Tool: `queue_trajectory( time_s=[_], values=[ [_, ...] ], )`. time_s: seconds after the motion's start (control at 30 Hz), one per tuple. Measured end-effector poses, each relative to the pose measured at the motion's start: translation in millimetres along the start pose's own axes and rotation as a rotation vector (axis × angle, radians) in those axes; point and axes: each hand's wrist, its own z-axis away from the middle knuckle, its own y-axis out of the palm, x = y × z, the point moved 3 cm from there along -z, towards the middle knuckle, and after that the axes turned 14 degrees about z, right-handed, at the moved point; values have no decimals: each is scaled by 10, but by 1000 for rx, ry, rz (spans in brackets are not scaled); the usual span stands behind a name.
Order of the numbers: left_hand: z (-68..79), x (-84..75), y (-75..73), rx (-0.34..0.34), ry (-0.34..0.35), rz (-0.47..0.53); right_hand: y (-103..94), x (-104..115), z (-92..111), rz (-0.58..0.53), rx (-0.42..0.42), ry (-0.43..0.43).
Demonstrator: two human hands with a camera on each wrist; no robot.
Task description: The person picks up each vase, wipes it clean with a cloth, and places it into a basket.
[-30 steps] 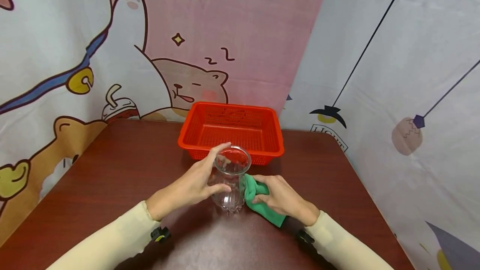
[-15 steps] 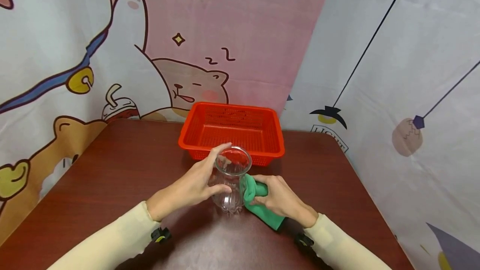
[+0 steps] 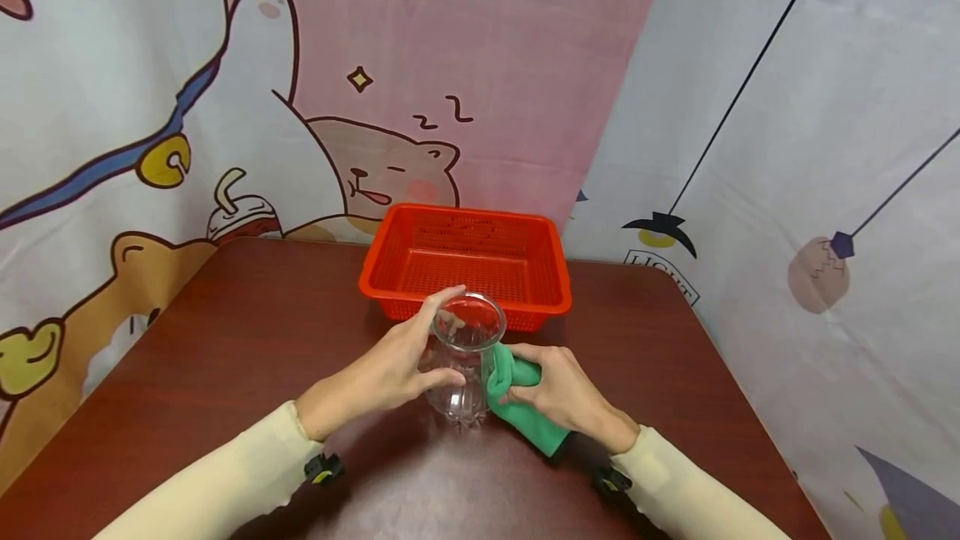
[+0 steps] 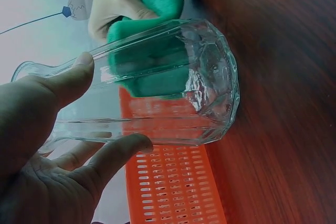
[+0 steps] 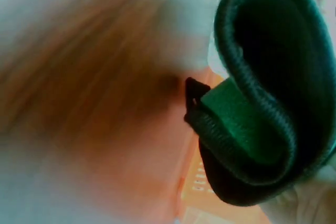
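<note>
Clear ribbed vase (image 3: 468,400): grasped by left hand (image 3: 382,373), presumably for steadiness; at its three o'clock, green cloth (image 3: 531,423), in right hand (image 3: 566,392)'s pinching grip.

We see a red plastic basket (image 3: 472,261) near the far edge of a reddish-brown desk (image 3: 652,340), with a pink-and-white curtain (image 3: 525,65) behind it showing cartoon animals and yellow stars.
</note>
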Motion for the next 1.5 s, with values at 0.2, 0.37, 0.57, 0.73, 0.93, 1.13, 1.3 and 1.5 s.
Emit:
queue_trajectory(
  time_s=[0.2, 0.37, 0.57, 0.73, 0.93, 1.13, 1.3, 1.5],
  values=[
    [-2, 0, -3, 1, 15, 5, -61, 56, -18, -61, -50, -9],
    [-3, 1, -11, 1, 21, 1, -116, 99, -32, -102, -83, -15],
    [13, 4, -11, 3, 16, 0, -170, 152, -42, -124, -135, -26],
    [9, 0, -15, 2, 16, -6, -201, 189, -58, -169, -175, -39],
    [13, -8, -16, -3, 23, -15, -221, 218, -83, -251, -190, -40],
    [17, 4, -2, -1, 33, -21, -248, 225, -90, -315, -222, -35],
    [15, 17, 0, 1, 28, -24, -284, 216, -116, -341, -253, -35],
    [10, 21, -5, 0, 18, -12, -381, 234, -154, -391, -310, -51]
  ],
)
